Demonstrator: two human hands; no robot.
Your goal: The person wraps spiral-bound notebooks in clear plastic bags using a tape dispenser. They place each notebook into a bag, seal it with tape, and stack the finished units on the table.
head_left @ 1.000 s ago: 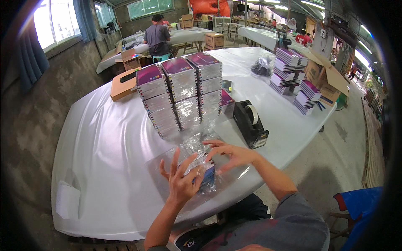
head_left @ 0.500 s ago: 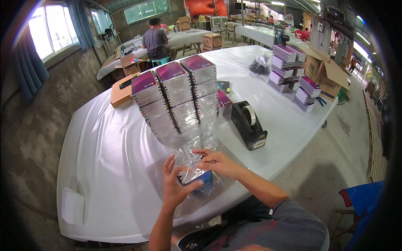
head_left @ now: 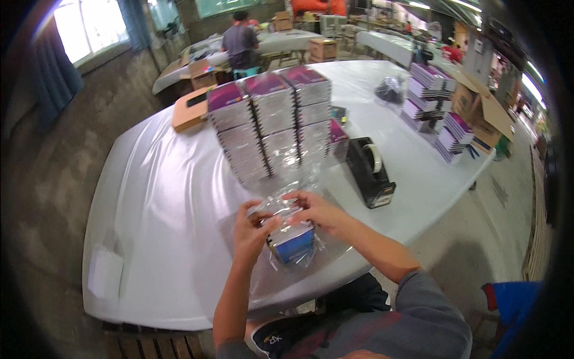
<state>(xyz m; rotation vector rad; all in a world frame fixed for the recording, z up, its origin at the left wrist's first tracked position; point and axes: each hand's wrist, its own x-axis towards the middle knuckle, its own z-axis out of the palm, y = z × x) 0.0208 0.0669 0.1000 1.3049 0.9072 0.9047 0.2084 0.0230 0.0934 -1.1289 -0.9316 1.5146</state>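
Note:
Near the table's front edge stands a small bundle of spiral-bound notebooks [head_left: 292, 244] with a blue side, loosely wrapped in a clear plastic bag [head_left: 276, 206]. My left hand [head_left: 252, 227] is at the bundle's upper left, its thumb and fingers bent onto the plastic. From the right, my right hand [head_left: 315, 213] pinches the film over the bundle's top. Just beyond my hands rise three tall columns of plastic-wrapped notebooks [head_left: 272, 128] with purple covers. A black tape dispenser [head_left: 369, 173] sits to the right of the columns.
A flat cardboard box [head_left: 190, 110] with a dark phone-like thing on it lies at the far left. Stacked notebooks [head_left: 426, 99] and an open carton [head_left: 478, 113] stand at the far right. White paper [head_left: 106, 272] lies at the near left. A seated person [head_left: 240, 42] works farther back.
Both hands have drawn closer together over the bundle, gathering the plastic at its top. More of the blue side shows. The whole view has shifted, so everything sits farther right.

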